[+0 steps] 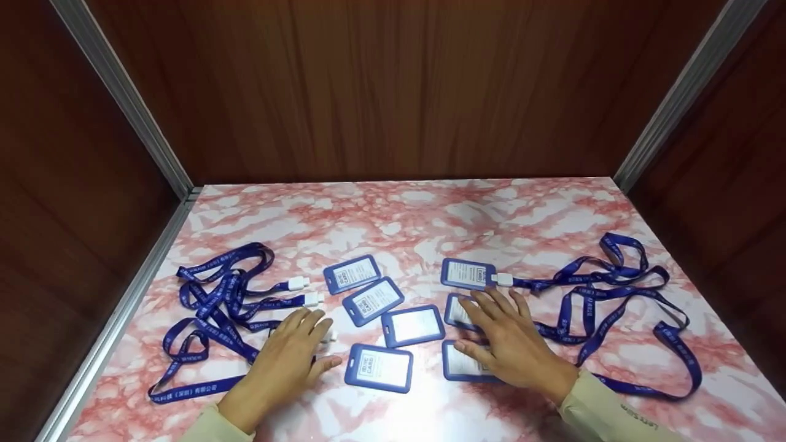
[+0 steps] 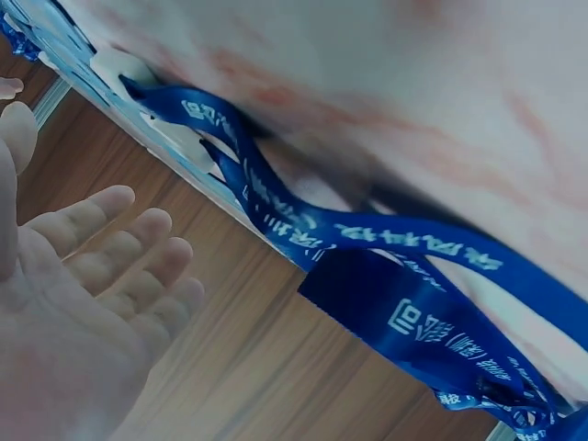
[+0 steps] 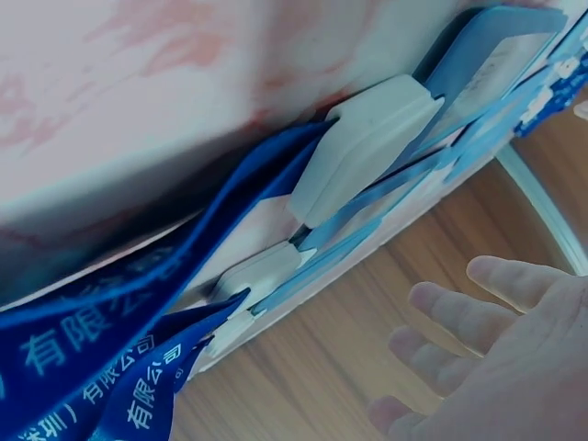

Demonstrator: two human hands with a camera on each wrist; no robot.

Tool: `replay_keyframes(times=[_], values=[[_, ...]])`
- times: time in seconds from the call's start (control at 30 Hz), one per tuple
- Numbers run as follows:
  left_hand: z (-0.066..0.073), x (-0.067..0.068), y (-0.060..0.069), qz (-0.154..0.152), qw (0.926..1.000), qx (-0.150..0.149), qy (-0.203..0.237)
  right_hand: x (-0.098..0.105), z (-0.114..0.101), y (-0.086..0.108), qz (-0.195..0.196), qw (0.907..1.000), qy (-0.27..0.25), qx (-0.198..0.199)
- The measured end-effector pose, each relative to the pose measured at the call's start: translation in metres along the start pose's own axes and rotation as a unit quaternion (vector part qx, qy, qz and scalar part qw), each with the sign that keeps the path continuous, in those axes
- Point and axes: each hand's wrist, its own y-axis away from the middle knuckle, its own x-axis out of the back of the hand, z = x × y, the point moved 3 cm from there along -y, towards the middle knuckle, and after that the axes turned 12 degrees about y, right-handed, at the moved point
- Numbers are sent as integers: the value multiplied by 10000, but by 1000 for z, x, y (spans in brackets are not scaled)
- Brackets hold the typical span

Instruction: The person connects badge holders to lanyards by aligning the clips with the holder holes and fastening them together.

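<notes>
My left hand [image 1: 291, 353] hovers palm down over the white clip ends of the left lanyards, fingers extended and holding nothing. Printed blue straps [image 1: 196, 391] of these lanyards lie in a loose tangle beside it, and in the left wrist view a strap [image 2: 432, 241] runs past the hand. Over the right badge holders, my right hand [image 1: 506, 344] spreads its fingers and partly hides two of them. The uppermost right badge holder [image 1: 466, 273] joins a lanyard through a white clip [image 1: 505, 280]. In the right wrist view, a white clip [image 3: 363, 152] lies near the relaxed fingers.
Several loose blue badge holders lie between the hands, among them an upper one [image 1: 353, 274] and a lower one [image 1: 379, 368]. More lanyard strap [image 1: 678, 359] loops at the right. Brown wood-grain panels [image 1: 393, 92] enclose the marbled red-and-white table [image 1: 393, 215].
</notes>
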Motion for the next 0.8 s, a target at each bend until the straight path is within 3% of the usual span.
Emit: replay_keyframes(times=[0.43, 0.8], values=[[-4, -5, 9, 499, 9951, -789, -338, -2, -10, 3, -110, 9997, -103, 169], [-6, -7, 10, 392, 9962, -714, -316, 1, -17, 3, 181, 9987, -198, 427]])
